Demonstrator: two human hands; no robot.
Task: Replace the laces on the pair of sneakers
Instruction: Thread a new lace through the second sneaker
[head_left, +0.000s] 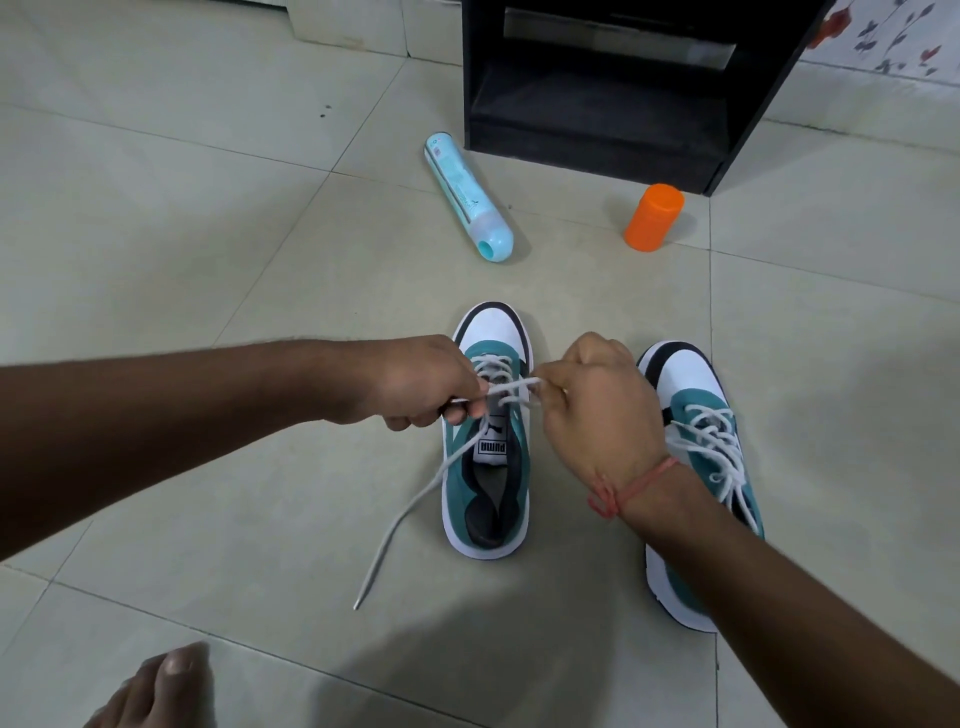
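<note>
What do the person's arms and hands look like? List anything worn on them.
Both forearms are bare, with no sleeves in view. The right wrist carries a thin red-orange thread bracelet, knotted with short loose ends. The left hand and right hand wear no gloves, and no watch shows.

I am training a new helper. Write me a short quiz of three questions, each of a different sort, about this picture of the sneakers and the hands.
1. True or false: both hands are pulling the white lace above the left sneaker.
2. Multiple choice: how does the light blue bottle stand? A) upright B) lying on its side C) inside the black cabinet
3. Fill in: the loose lace end lies on the ____ in front of the person's bare foot.

Key
1. True: the left hand and right hand each grip the lace with curled fingers; the right sneaker is untouched.
2. B; the orange container is the upright one.
3. floor
</note>
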